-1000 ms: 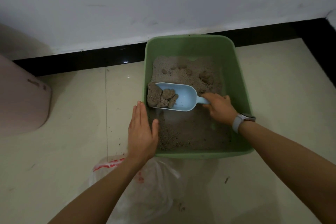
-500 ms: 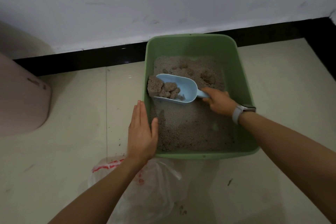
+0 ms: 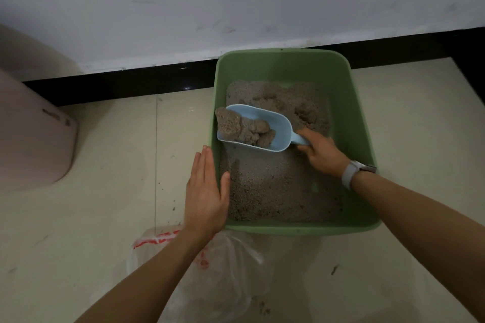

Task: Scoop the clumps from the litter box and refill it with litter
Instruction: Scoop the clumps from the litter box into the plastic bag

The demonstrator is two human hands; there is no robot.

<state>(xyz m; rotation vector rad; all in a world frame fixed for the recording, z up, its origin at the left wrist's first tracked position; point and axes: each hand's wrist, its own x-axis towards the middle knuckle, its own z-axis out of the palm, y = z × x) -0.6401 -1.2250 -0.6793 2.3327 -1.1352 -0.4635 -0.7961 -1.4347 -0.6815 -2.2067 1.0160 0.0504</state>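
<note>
A green litter box stands on the tiled floor against the wall, holding grey litter. My right hand grips the handle of a light blue scoop, held above the litter at the box's left side. Grey clumps fill the scoop's front. My left hand lies flat with fingers straight, clasping the box's left wall, thumb inside over the litter. More lumpy litter sits at the far end of the box.
A clear plastic bag with red print lies on the floor under my left forearm, in front of the box. A pink rounded container stands at the left. Litter crumbs dot the tiles. A black skirting board runs along the white wall.
My right hand has lifted the loaded scoop up out of the litter and a little toward the box's left wall. My left hand has stayed on the wall.
</note>
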